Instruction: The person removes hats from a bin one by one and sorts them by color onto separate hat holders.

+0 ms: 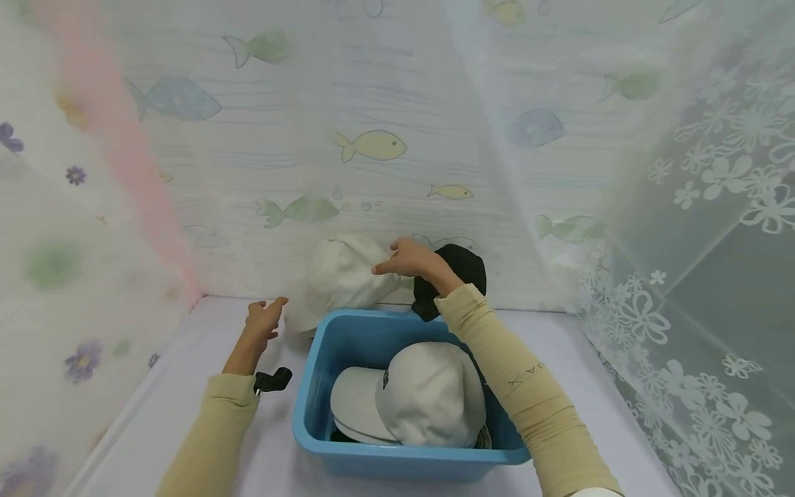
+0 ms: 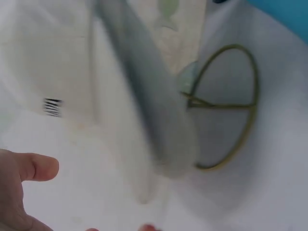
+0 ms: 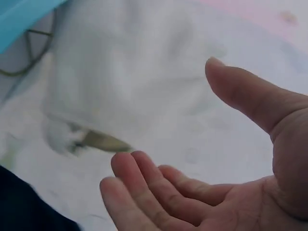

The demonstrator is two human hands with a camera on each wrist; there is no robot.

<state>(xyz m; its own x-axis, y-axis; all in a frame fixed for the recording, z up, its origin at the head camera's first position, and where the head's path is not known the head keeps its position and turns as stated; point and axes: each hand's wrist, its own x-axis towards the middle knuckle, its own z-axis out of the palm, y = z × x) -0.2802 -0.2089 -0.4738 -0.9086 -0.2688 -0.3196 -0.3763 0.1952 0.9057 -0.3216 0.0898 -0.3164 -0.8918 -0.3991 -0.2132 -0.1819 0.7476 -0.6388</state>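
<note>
A white baseball cap (image 1: 348, 273) is behind the blue tub, between my two hands; it looks blurred and tilted in both wrist views. My left hand (image 1: 263, 321) reaches out by the brim side, fingers extended, holding nothing. In the left wrist view its thumb (image 2: 38, 167) is apart from the cap (image 2: 67, 72). My right hand (image 1: 410, 261) is at the cap's other side, thumb and fingers spread around air. The right wrist view shows the crown (image 3: 125, 72) and back strap (image 3: 106, 142) beyond the fingertips (image 3: 122, 163).
The blue tub (image 1: 313, 386) stands in front, with a white cap (image 1: 428, 393) lying on other headwear inside it. A black cap (image 1: 466, 266) is behind the tub, partly covered by my right wrist. A gold wire stand (image 2: 254, 91) is beside the blurred cap. Patterned curtains (image 1: 373, 83) surround the table.
</note>
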